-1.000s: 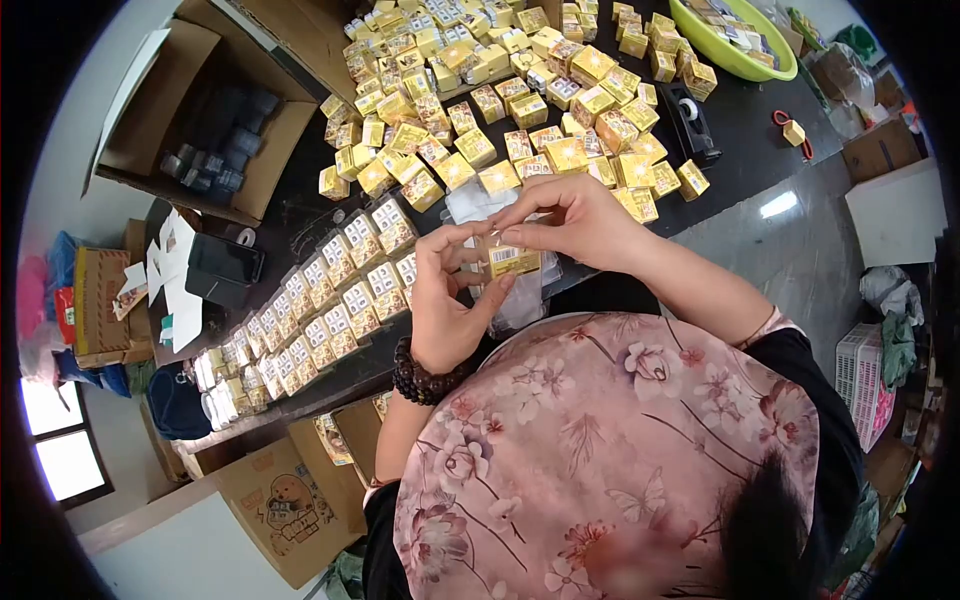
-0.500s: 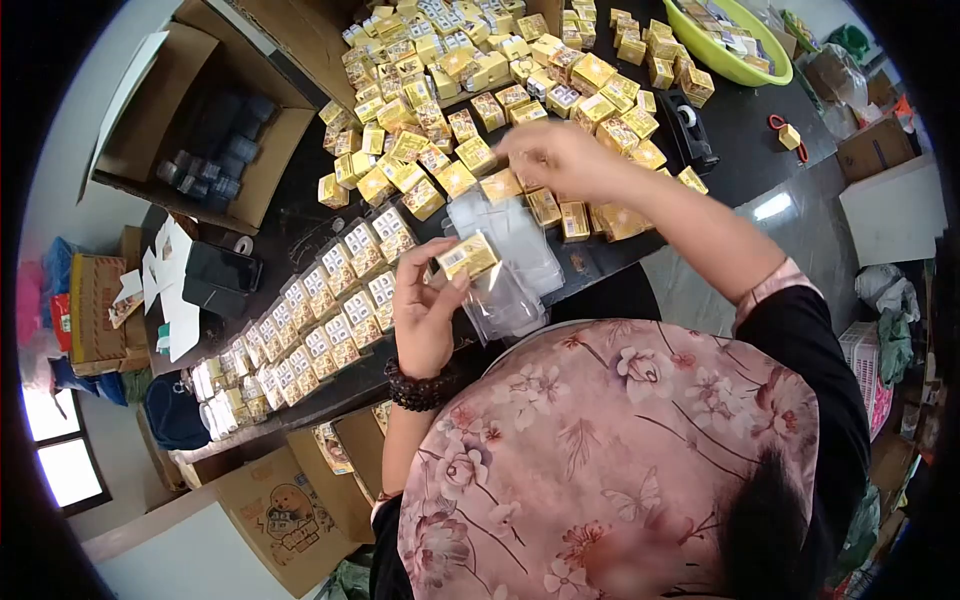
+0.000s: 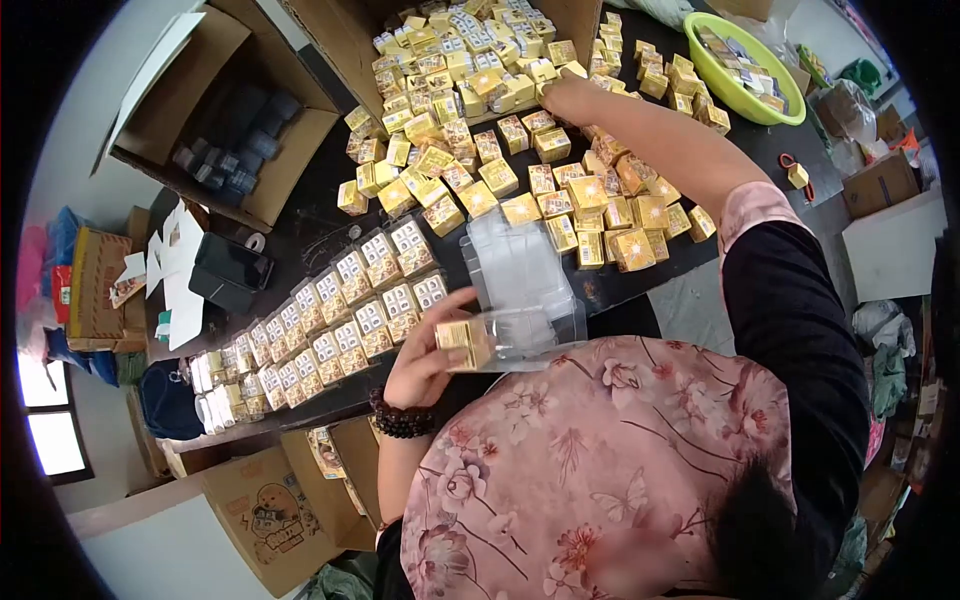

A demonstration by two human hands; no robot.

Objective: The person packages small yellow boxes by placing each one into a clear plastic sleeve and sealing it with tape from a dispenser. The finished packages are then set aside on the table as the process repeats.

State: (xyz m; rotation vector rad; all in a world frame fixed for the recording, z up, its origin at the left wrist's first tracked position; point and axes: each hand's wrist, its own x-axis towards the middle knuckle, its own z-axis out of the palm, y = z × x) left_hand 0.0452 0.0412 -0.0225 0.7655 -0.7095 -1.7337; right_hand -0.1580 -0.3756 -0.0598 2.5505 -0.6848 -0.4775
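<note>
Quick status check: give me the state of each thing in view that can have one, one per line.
left hand: shut on a small yellow box, holding it against the clear sleeves
right hand: stretched out over the loose yellow boxes, grip hidden
wrapped boxes: lined up in rows
cardboard carton: flaps open, dark items inside
green basin: holds boxes

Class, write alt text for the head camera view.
A person's left hand holds a small yellow box beside clear plastic sleeves, while the right hand reaches into a heap of yellow boxes on a black table.
</note>
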